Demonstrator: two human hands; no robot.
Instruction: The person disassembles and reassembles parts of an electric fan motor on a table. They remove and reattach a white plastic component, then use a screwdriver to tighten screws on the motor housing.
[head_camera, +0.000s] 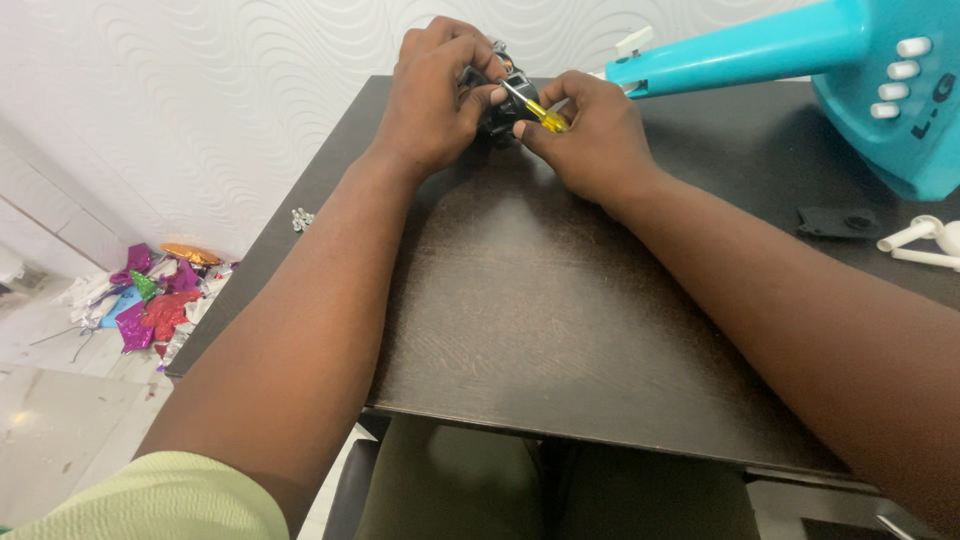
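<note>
A: Small black plastic motor-like part (505, 100), held up just above the far edge of the dark brown wooden table (520, 300). Gripped from the left, worked on from the right.

B: And the tool?

A: Slim screwdriver with a yellow translucent handle and a thin metal shaft (535, 108). Long axis slanting from lower right up to upper left, tip buried in the black part, handle toward the right hand (590, 140).

B: Hands?

A: Left hand (430, 95) curled around the part, fingers wrapped over its top, thumb pressed at the side. Right hand closed, thumb and forefinger pinching the yellow handle. Both hands touching across the part, equally near; left steadying, right driving.

B: Around them?

A: Just beyond the right hand, a turquoise plastic fan stand with white push buttons (860, 80), lying tilted, its neck pointing at the hands. Well apart on the right: flat black plastic piece (838, 222), white plastic pieces (920, 240). Small cluster of silvery screws (301, 218) near the left table edge. On the floor far left, a heap of crumpled shiny foil wrappers (155, 295).
</note>
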